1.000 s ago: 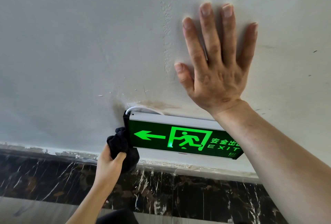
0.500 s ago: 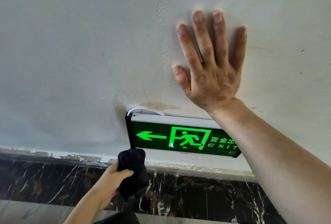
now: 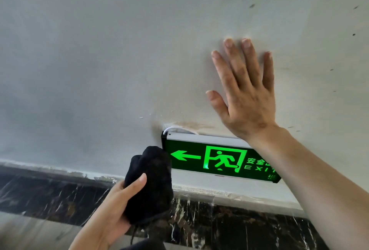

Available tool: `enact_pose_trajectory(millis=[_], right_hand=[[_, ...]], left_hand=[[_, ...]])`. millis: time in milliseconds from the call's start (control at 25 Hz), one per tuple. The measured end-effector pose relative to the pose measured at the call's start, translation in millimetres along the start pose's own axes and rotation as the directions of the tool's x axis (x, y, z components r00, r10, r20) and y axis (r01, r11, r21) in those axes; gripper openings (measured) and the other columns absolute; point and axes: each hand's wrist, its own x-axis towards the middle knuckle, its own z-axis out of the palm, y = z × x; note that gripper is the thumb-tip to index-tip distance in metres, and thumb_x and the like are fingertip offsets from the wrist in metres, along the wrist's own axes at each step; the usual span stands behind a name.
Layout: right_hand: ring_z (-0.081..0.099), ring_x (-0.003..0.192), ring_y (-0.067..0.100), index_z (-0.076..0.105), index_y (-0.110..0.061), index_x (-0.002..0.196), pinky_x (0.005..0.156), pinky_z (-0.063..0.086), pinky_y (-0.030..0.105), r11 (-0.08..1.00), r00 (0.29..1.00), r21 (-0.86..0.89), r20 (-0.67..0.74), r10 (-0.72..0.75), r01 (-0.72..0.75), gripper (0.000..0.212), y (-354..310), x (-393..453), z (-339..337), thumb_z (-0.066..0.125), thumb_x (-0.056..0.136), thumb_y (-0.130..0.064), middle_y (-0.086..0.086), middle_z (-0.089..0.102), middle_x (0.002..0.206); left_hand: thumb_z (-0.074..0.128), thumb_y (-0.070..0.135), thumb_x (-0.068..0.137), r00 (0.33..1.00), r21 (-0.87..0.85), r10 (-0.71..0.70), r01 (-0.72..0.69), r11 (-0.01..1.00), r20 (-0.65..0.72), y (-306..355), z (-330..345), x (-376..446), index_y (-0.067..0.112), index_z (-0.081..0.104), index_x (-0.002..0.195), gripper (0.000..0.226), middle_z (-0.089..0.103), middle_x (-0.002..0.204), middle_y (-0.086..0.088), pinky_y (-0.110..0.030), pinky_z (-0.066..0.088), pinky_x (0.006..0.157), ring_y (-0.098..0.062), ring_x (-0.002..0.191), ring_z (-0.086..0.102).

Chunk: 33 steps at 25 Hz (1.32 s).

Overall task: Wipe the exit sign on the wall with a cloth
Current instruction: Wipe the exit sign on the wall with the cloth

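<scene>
A lit green exit sign (image 3: 217, 161) with a left arrow and a running figure is mounted low on the grey wall (image 3: 99, 70). My left hand (image 3: 111, 209) grips a bunched black cloth (image 3: 149, 185), whose top overlaps the sign's left end. My right hand (image 3: 245, 94) lies flat on the wall above the sign, fingers spread and holding nothing. My right forearm hides the sign's right end.
A dark marbled skirting band (image 3: 219, 221) runs along the wall under the sign. A white cable (image 3: 175, 129) loops out of the wall at the sign's top left corner. Brown stains and dark specks mark the plaster.
The cloth went from the sign's left end down below it, then back up against the left end. The view has tilted up, so the sign and my right hand sit lower.
</scene>
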Motion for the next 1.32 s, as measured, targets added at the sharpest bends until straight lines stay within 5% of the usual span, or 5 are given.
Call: enact_pose_trajectory(millis=[200,360,520,800,1320], right_hand=[[0.03,0.145,0.02,0.035,-0.016,0.148,0.117,0.027,0.042,0.892,0.958,0.402,0.267,0.102,-0.207,0.059,-25.2,-24.2,-48.1,0.034,0.098,-0.048,0.005,0.043,0.152],[0.037,0.123,-0.022,0.038,-0.054,0.134,0.094,0.03,0.0,0.521,0.681,0.557,0.729,0.067,-0.647,0.049,-28.3,-52.9,-70.9,0.039,0.087,-0.069,-0.036,0.047,0.137],[0.043,0.12,-0.02,0.042,-0.057,0.13,0.095,0.037,0.015,0.318,0.468,0.463,0.881,-0.066,-0.828,0.053,-14.6,-78.0,-67.4,0.051,0.079,-0.065,-0.031,0.055,0.13],[0.066,0.098,0.001,0.066,-0.051,0.109,0.085,0.052,0.02,0.287,0.43,0.413,0.903,-0.001,-0.864,0.037,-6.3,-107.0,-66.4,0.073,0.079,-0.031,-0.017,0.072,0.103],[0.072,0.083,0.004,0.075,-0.027,0.095,0.067,0.055,0.019,-0.293,0.131,0.282,0.886,0.445,-0.913,0.024,-10.7,-90.0,-106.2,0.073,0.082,-0.007,-0.012,0.078,0.089]], left_hand=[[0.081,0.018,0.069,0.993,0.074,-0.055,0.048,0.996,0.106,16.6,46.5,-12.8,0.01,0.071,0.113,0.046,0.07,0.113,-0.025,-0.049,0.062,0.066,-0.044,0.098,0.07],[0.093,0.021,0.068,0.933,0.19,-0.083,0.016,0.982,0.35,17.0,71.0,-5.9,0.008,0.073,0.112,0.05,0.07,0.117,-0.022,-0.04,0.06,0.078,-0.038,0.105,0.068],[0.091,0.019,0.074,0.782,0.339,-0.19,-0.028,0.94,0.594,14.9,86.7,1.8,-0.001,0.059,0.128,0.066,0.061,0.121,-0.025,-0.044,0.05,0.095,-0.037,0.11,0.058],[0.078,0.007,0.076,0.844,0.464,-0.23,-0.026,0.885,0.485,2.3,86.9,16.4,0.001,0.062,0.124,0.05,0.065,0.116,-0.025,-0.042,0.055,0.089,-0.036,0.103,0.064],[0.074,0.003,0.074,0.998,0.076,0.017,-0.021,0.997,0.054,18.7,124.2,-18.5,0.0,0.069,0.115,0.041,0.072,0.113,-0.02,-0.034,0.062,0.072,-0.032,0.101,0.071]])
